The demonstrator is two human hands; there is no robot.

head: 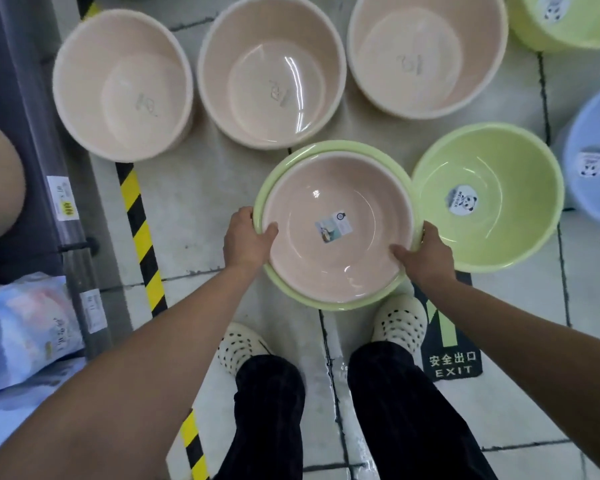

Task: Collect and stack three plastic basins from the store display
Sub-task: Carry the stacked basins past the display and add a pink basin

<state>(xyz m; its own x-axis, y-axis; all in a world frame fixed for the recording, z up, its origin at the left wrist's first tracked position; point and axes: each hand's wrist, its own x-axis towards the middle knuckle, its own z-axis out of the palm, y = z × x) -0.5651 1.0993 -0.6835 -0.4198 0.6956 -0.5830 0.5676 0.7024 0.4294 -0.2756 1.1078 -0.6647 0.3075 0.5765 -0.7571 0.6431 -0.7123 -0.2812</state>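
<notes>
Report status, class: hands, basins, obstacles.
Left hand and right hand both grip the stack. Pink round plastic basin nested in green round plastic basin; third not added. Nothing in the way.

A pale pink basin (pixel 338 226) with a small blue-and-white label (pixel 333 226) sits nested in a light green basin (pixel 274 188), and beside it a second light green basin (pixel 487 197) carries a round black-and-white panda sticker (pixel 463 201). Three large beige-pink basins (pixel 272 72) with off-white rims stand on the pale grey tiled floor (pixel 194 202), near a light blue basin (pixel 594 150) with another panda sticker. A yellow-and-black striped tape (pixel 141 237) crosses the floor, a black-and-green floor sign (pixel 452 362) bears white lettering, and the person wears cream shoes (pixel 400 322) with black dots and black trousers (pixel 406 410).
</notes>
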